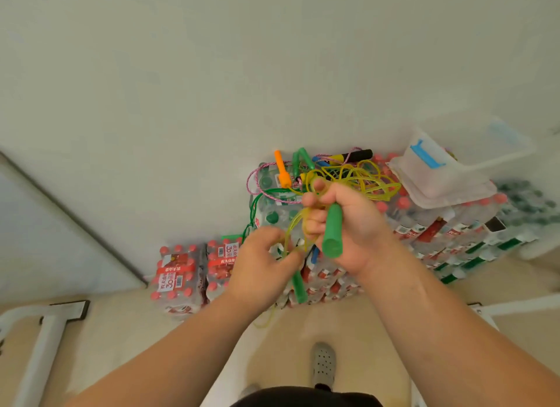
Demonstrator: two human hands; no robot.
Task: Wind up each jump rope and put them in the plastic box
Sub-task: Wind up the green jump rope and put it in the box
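Two packs of bottled water [178, 276] sit on the floor just left of the left hand [260, 264], whose curled fingers pinch the yellow jump rope [295, 221] above a dangling green handle [298, 285]. The right hand [354, 224] grips the other green handle [332, 230] and rope loops; beyond it lies a tangle of ropes [303, 170], and to its right the clear plastic box [454, 176] rests on more bottles [439, 224].

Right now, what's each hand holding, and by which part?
Right hand grips one green handle by its upper half, plus bunched yellow cord. Left hand pinches the cord near the second green handle, which hangs.
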